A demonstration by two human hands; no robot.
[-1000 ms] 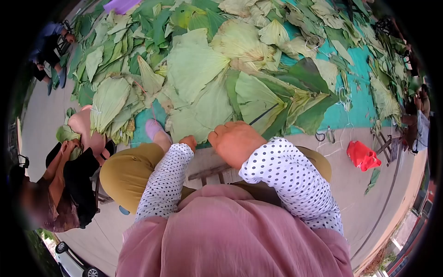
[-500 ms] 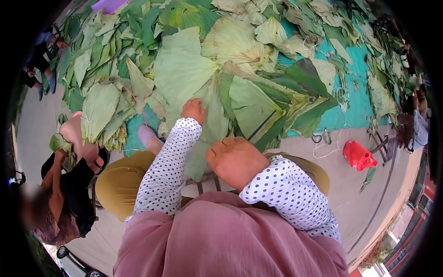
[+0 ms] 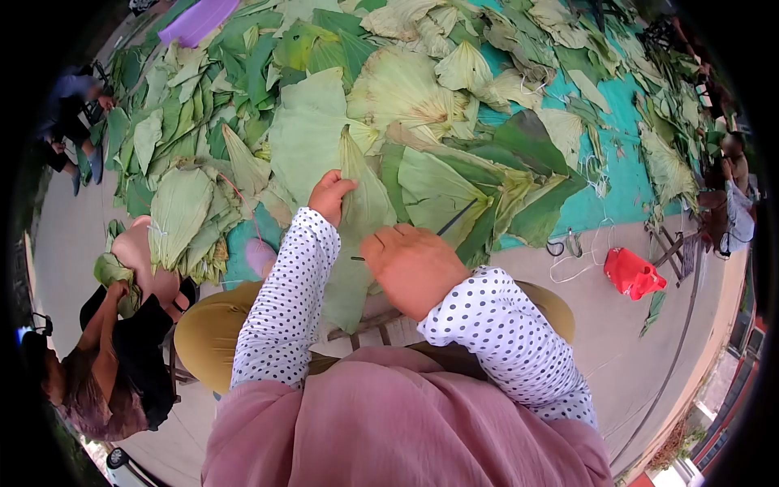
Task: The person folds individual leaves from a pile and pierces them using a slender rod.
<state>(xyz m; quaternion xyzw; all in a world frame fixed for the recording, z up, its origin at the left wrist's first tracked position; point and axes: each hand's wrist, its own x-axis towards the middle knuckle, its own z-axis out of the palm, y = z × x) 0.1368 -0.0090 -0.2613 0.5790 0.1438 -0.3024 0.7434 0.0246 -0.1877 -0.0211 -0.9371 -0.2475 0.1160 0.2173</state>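
Green leaf (image 3: 364,203) | tip pointing away, long axis fore-aft | left fingers (image 3: 344,186) pinching its edge | right fingers (image 3: 375,243) curled around dark rod (image 3: 458,217)

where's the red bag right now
The red bag is on the pavement, right of the right hand, just below the white string.

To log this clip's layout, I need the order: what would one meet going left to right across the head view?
Far-left co-worker, tied leaf bundle, left hand, right hand, red bag, far-right co-worker.
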